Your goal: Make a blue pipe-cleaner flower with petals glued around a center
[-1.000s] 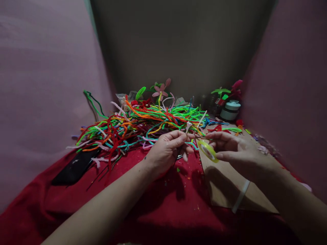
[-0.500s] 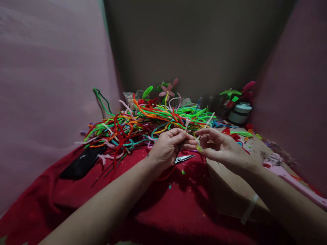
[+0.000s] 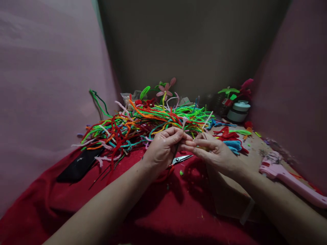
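left hand (image 3: 163, 147) grip pinches pale-tipped stem (image 3: 184, 121) | right hand (image 3: 216, 152) grip pinches it too

**A:** We find the picture dim overall. The light seems to come from above and a little ahead, because the heap of coloured stems (image 3: 153, 119) is the brightest part.

**B:** We agree. The left grip (image 3: 165, 148) and the right grip (image 3: 218, 153) throw soft, dark shadows toward us on the red cloth (image 3: 184, 204). We see no glare anywhere.

**A:** The pink side wall (image 3: 38, 85) looks smooth and slightly smeared. At the edges the straight lines lean outward, so the lens distorts there.

**B:** The back wall (image 3: 191, 51) is murky. The thin pale stem (image 3: 184, 121) above the left grip is hard for us to make out, and fine detail is soft.
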### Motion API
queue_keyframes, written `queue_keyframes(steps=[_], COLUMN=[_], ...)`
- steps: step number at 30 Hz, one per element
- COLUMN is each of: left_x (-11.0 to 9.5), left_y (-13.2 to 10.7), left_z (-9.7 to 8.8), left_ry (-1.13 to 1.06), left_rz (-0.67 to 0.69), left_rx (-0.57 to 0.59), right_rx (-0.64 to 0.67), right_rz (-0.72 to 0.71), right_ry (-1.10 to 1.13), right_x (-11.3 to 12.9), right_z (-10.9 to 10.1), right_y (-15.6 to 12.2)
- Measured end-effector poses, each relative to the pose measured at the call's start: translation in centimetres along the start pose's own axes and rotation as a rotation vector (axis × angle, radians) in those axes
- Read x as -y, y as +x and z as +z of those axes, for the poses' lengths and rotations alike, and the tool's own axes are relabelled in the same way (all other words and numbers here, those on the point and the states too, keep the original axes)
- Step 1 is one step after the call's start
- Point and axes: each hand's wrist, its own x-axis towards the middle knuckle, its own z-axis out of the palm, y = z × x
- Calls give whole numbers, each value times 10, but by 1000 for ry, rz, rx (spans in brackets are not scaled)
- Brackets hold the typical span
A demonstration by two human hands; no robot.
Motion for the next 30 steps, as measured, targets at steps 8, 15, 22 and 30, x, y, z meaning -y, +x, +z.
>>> queue_keyframes(steps=[8, 15, 22, 30], left_x=[-1, 3, 6, 17], left_y=[0, 0, -2, -6], left_z=[2, 2, 3, 6], left_ry=[-71, -20, 111, 231], left_rz=[-29, -58, -76, -99], left_rx=[-82, -73, -106, -19], right_rx=[131, 5, -169, -226], right_rz=[202, 260, 40, 46], right_ry=[382, 240, -57, 70], right_x=[-8, 2, 18, 16], right_z=[4, -1, -14, 0], right_y=[-6, -3, -9, -3])
